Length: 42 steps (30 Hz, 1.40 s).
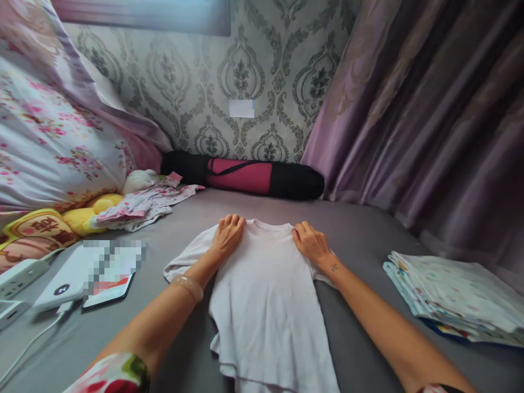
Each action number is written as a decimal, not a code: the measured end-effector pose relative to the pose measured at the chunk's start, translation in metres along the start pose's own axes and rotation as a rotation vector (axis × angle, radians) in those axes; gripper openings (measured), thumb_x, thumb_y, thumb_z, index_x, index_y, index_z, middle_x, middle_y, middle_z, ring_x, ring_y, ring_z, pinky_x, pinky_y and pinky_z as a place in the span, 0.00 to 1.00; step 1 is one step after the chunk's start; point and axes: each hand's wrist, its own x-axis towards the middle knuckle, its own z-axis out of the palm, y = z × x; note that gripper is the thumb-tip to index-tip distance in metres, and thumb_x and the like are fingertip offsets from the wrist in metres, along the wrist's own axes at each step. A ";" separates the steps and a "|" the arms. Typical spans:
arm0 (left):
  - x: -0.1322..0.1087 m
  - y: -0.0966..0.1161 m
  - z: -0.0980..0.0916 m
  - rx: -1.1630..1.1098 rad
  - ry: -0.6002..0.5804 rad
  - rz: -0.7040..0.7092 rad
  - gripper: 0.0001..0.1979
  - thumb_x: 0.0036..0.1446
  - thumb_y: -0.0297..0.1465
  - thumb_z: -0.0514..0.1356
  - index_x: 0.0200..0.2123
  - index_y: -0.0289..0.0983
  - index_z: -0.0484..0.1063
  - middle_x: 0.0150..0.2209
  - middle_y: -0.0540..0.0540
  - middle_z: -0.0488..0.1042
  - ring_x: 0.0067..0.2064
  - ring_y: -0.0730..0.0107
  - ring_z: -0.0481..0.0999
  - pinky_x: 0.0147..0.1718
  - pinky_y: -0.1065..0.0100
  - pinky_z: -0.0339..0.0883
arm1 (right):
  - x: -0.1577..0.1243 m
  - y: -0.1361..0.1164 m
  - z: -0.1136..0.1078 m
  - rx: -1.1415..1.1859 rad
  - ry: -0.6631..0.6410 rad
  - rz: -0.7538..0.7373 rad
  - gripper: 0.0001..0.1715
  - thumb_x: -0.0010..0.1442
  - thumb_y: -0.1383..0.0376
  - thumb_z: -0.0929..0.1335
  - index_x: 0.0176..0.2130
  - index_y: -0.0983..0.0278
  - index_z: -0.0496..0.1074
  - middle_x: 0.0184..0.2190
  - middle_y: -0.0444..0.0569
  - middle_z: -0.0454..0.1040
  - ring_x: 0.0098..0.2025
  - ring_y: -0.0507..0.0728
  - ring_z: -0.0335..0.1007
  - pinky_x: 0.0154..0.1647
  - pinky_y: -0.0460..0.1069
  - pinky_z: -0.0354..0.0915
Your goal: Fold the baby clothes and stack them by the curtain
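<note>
A small white short-sleeved T-shirt (272,295) lies spread out before me, collar at the far end and hem toward me. Its lower left edge is rumpled and doubled. At the left shoulder, beside the collar, my left hand (230,233) is closed with its fingers bent over the fabric. My right hand (311,242) pinches the right shoulder seam, near the other end of the neckline. Part of the right sleeve is hidden under my right wrist. The left sleeve sticks out past my left forearm.
Folded printed cloths (458,295) are stacked on the right of the grey sheet (356,229). To the left lie a white power bank (67,278), a phone (110,289), a power strip (22,278) and crumpled clothes (143,204). A black-and-red roll bag (241,176) rests along the wall.
</note>
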 end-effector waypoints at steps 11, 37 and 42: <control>0.037 -0.013 0.044 0.065 -0.093 -0.011 0.13 0.65 0.29 0.45 0.43 0.36 0.68 0.42 0.38 0.69 0.45 0.54 0.64 0.42 0.58 0.55 | 0.031 0.021 0.052 -0.066 -0.114 -0.013 0.17 0.69 0.62 0.55 0.40 0.64 0.69 0.39 0.50 0.71 0.38 0.54 0.70 0.28 0.48 0.50; 0.063 0.011 0.054 -0.153 -0.300 0.005 0.22 0.66 0.39 0.46 0.55 0.30 0.63 0.56 0.35 0.67 0.58 0.54 0.64 0.54 0.58 0.56 | 0.042 -0.020 0.053 0.242 -0.287 0.116 0.33 0.68 0.57 0.54 0.65 0.73 0.54 0.67 0.60 0.51 0.68 0.64 0.41 0.66 0.58 0.39; 0.043 0.019 0.075 -0.183 -0.443 -0.042 0.33 0.67 0.45 0.38 0.65 0.28 0.50 0.67 0.34 0.50 0.68 0.52 0.47 0.63 0.54 0.44 | 0.030 -0.032 0.061 0.361 -0.454 0.163 0.38 0.68 0.52 0.50 0.68 0.71 0.46 0.70 0.54 0.40 0.70 0.60 0.32 0.67 0.60 0.32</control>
